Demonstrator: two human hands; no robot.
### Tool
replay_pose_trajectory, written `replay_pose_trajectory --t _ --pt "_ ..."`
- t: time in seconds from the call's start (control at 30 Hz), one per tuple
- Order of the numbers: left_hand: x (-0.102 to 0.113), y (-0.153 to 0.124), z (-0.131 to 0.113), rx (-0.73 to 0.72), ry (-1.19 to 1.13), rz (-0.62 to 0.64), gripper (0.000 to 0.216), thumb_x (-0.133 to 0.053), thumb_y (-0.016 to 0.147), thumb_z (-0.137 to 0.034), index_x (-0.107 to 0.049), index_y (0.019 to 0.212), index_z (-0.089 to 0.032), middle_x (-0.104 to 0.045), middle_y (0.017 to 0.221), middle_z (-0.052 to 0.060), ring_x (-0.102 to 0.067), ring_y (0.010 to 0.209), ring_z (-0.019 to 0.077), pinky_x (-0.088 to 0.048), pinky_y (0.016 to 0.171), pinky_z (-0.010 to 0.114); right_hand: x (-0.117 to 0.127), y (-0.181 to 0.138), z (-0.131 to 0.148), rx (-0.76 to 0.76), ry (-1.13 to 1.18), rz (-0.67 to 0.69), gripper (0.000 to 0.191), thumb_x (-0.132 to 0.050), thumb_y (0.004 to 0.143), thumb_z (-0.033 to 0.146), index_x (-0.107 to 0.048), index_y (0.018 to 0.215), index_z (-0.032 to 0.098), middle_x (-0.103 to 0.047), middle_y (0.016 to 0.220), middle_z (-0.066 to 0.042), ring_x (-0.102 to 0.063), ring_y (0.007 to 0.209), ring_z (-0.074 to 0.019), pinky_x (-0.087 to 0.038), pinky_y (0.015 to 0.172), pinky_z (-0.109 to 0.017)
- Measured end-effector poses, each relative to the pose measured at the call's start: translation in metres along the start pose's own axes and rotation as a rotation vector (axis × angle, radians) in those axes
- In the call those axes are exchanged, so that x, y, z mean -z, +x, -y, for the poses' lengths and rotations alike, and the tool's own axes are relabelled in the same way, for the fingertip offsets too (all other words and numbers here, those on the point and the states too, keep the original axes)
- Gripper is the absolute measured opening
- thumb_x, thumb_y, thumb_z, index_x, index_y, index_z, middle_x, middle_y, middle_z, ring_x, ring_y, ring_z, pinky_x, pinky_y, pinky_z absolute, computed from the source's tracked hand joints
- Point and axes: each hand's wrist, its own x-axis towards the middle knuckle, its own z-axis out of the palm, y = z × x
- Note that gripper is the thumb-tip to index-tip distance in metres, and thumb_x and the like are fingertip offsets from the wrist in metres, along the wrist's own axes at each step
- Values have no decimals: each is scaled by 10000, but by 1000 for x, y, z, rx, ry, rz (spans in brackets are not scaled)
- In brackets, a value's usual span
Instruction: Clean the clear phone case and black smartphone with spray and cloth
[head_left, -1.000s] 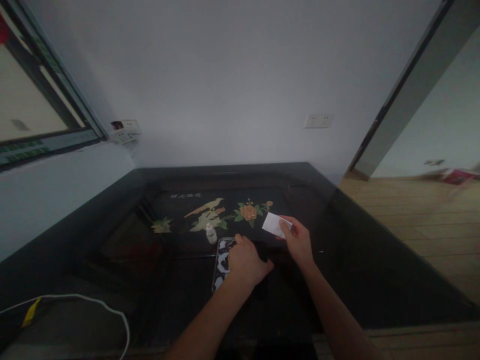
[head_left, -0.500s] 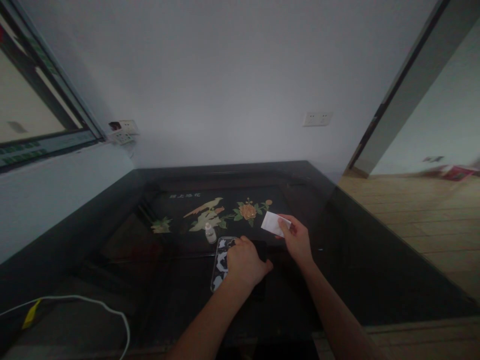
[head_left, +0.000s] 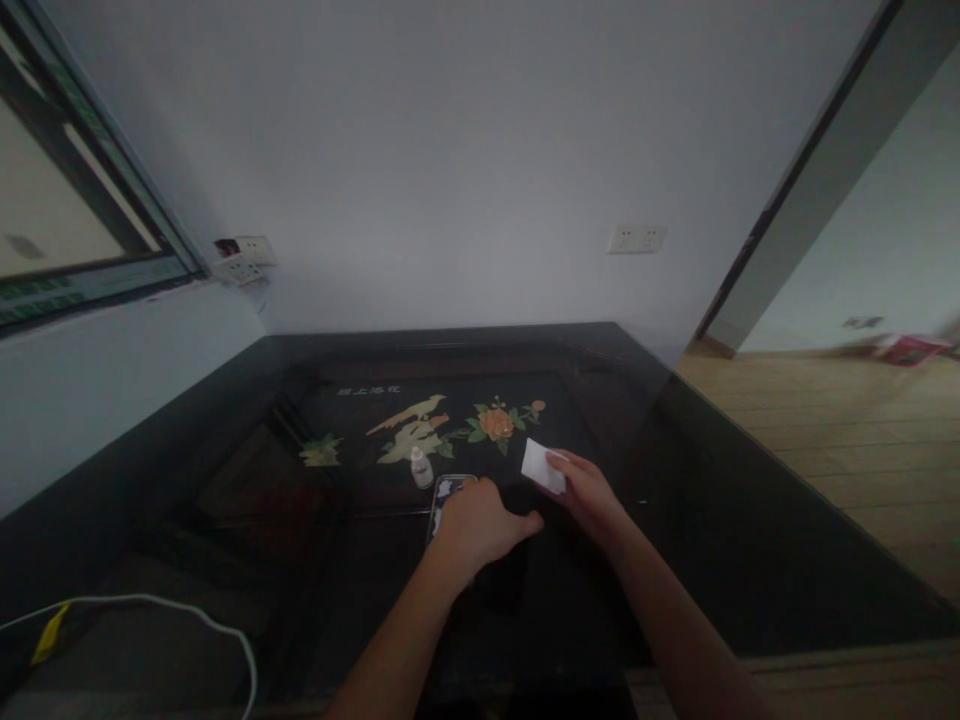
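Note:
My right hand (head_left: 589, 490) pinches a small folded white sheet (head_left: 542, 467), paper or cloth, just above the black tabletop. My left hand (head_left: 478, 522) is closed over a phone case (head_left: 450, 488) patterned in black and white, its thumb pointing right toward the sheet. The hand hides most of the case, and I cannot tell whether a phone is in it. Just beyond the case stands a small clear bottle (head_left: 421, 468) with a white cap.
The glossy black table (head_left: 315, 560) carries a bird-and-flower inlay (head_left: 495, 424). A white cable (head_left: 187, 606) with a yellow tag (head_left: 49, 636) lies at the left front. Behind is a wall with a socket (head_left: 636, 239); wooden floor (head_left: 795, 420) shows at right.
My left hand has shifted slightly left and covers more of the patterned case. My right hand has dropped a little, and the white sheet has turned in its grip.

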Motion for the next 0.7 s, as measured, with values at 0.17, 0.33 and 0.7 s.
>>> replay_pose_trajectory --t 0.17,0.33,0.7 --pt "9 1 4 15 -2 -19 691 -660 686 -707 -706 1076 -138 -701 1075 207 -692 980 357 -526 784 379 -9 -17 0 -198 73 309 346 -864 740 378 -747 985 165 -766 921 -83 -717 824 -200 -585 733 -311" --pt "7 -7 -5 14 69 -68 748 -663 687 -698 -654 1129 -95 -647 1098 207 -681 959 356 -525 804 404 -13 -21 -5 -221 -4 404 381 -882 734 399 -765 1003 156 -767 932 -72 -709 829 -173 -553 772 -283" --pt "-12 -6 4 5 -349 -70 815 -803 646 -637 -528 1235 -146 -653 1185 198 -649 1059 373 -483 865 411 -19 -21 -5 -34 -112 242 489 -870 681 516 -773 983 144 -781 850 -70 -706 752 -199 -545 688 -282"
